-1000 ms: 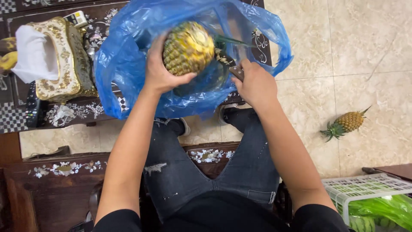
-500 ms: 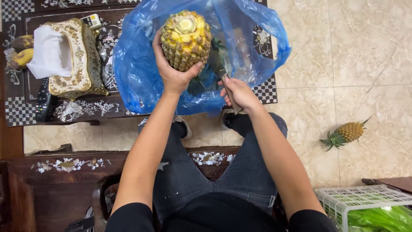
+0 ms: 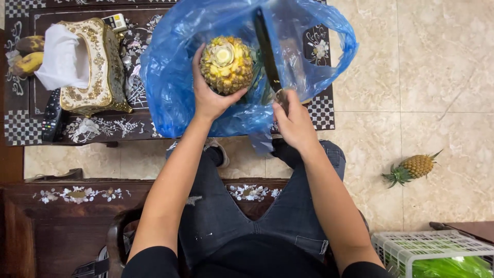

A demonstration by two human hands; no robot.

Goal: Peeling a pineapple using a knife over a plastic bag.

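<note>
Pineapple [image 3: 226,64], cut end up over blue bag [image 3: 170,87], gripped in left hand [image 3: 208,98]; knife [image 3: 267,54] upright just right of pineapple, right hand [image 3: 293,121] closed round handle.

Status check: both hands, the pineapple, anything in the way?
Left hand grips yellow-green pineapple over blue plastic bag. Right hand holds long dark knife, blade beside the fruit. Nothing blocking.
</note>
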